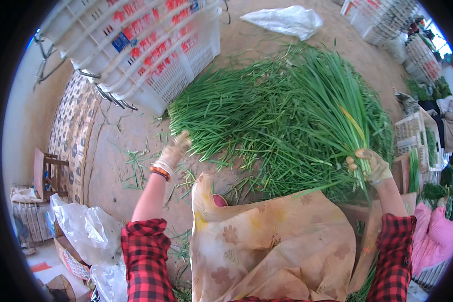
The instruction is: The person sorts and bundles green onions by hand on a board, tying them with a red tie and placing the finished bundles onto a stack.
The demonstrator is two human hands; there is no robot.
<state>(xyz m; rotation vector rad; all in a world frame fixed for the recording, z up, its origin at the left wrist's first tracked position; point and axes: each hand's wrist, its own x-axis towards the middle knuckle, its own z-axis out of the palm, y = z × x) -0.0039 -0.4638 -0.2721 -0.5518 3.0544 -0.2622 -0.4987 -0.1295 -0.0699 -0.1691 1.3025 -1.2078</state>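
My right hand, in a worn pale glove, is closed around the lower stalks of a bunch of long green leaves, likely garlic chives. The leaves fan up and away from the hand, and one yellowed leaf stands out among them. Below the bunch spreads a large pile of the same greens on the floor. At the pale stalk ends on the pile's left side is my left hand, also gloved and blurred. Whether its fingers grip anything is not clear. A stained flowered apron covers my lap.
Stacked white plastic crates stand close by at upper left. A clear plastic bag lies at lower left, near a small wooden stool. Plastic sheeting lies beyond the pile. Another person in pink clothing is at the right.
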